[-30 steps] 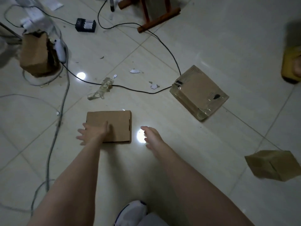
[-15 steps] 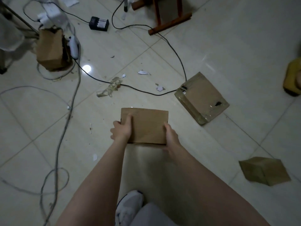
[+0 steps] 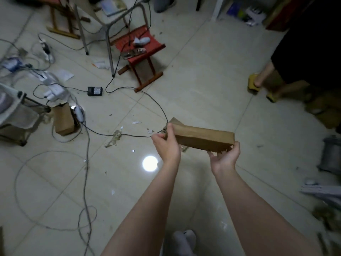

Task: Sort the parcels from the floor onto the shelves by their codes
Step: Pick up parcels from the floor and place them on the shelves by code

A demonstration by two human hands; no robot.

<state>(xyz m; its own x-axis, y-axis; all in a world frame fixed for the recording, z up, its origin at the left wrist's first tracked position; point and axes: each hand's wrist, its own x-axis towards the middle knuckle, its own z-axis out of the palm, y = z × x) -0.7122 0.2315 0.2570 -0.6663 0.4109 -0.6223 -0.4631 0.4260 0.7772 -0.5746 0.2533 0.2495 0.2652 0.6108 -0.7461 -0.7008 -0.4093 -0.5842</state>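
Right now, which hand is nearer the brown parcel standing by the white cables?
Left. The left hand grips the held parcel's end facing that floor parcel; the right hand cups the opposite end, farther off.

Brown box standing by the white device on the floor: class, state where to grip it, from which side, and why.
Probably best to grip the brown box at its upper end, coming down from above. It stands tall, so the top is free, while a white device sits against its right side and a black cable runs past its foot.
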